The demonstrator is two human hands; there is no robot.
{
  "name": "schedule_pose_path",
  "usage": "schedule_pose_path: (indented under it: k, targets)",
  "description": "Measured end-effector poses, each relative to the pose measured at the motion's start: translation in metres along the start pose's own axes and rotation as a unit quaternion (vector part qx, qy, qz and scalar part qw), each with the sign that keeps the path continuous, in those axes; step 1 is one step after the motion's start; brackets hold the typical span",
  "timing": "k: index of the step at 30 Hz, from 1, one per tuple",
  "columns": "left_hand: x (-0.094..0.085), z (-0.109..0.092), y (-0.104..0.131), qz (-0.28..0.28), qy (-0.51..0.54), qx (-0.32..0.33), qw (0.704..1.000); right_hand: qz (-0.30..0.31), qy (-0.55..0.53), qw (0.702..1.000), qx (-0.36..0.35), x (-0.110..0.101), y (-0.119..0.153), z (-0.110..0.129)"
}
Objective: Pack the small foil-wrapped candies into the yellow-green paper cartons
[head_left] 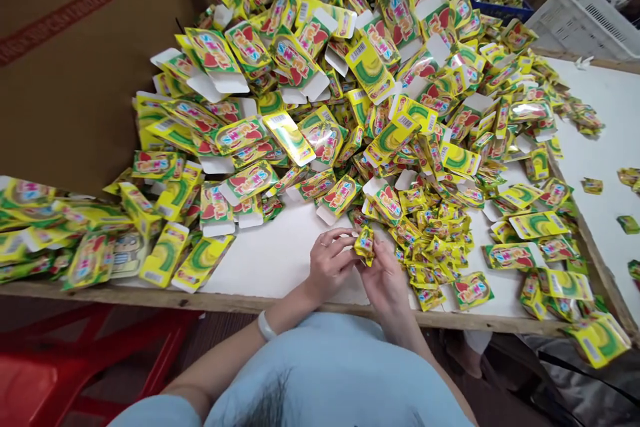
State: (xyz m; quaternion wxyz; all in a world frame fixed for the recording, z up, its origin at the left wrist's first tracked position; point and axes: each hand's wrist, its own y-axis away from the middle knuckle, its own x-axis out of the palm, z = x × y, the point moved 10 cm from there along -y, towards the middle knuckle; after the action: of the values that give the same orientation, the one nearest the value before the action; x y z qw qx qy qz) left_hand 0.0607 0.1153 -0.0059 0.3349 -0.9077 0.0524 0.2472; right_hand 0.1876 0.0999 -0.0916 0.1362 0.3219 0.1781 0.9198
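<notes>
The step seems to be handling one yellow packet (365,246), pinched by the right hand (387,277) just beside the curled left hand (329,259), whose grip I cannot tell; next probably calls for light, coordinated handling.

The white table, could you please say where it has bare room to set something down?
One strip lies left of the left hand, between the boxes and the front edge. Another patch lies far right, between the white crate and the scattered packets. It is crowded ahead, under the heap, and right of the right hand, among small packets.
</notes>
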Motion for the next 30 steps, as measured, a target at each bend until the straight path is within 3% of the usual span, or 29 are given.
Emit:
schedule_pose_path:
  k: [3,5,8,13,15,18,21,25,27,30]
  targets:
    - [0.008,-0.002,0.004,0.031,-0.017,0.011,0.999,-0.039,0.035,0.995,-0.081,0.004,0.006,0.015]
    - [0.007,0.001,0.005,0.039,0.057,-0.019,0.997,-0.068,0.052,0.988,-0.130,0.002,0.011,0.029]
    - [0.001,0.012,0.003,0.031,0.192,-0.135,0.972,-0.091,0.106,0.975,-0.174,-0.002,0.019,0.042]
    - [0.005,0.023,-0.004,0.045,0.207,-0.291,0.933,-0.109,0.203,0.940,-0.251,0.002,0.034,0.051]
    - [0.017,0.033,0.002,0.052,0.253,-0.352,0.900,-0.102,0.187,0.945,-0.249,0.003,0.034,0.049]
    - [0.030,0.047,0.016,0.042,0.314,-0.398,0.861,-0.037,0.156,0.974,-0.162,0.009,0.022,0.036]
    - [0.031,0.053,0.019,0.064,0.277,-0.352,0.892,0.032,0.186,0.979,-0.077,0.013,0.013,0.026]
    - [0.013,0.058,-0.011,0.094,0.056,-0.191,0.975,0.022,0.231,0.967,-0.107,0.001,0.010,0.045]
    - [0.002,0.072,-0.029,0.084,-0.095,-0.149,0.981,0.031,0.225,0.969,-0.099,-0.005,0.006,0.049]
    - [0.002,0.096,-0.043,0.129,-0.219,-0.126,0.959,0.074,0.147,0.986,0.003,-0.014,0.000,0.033]
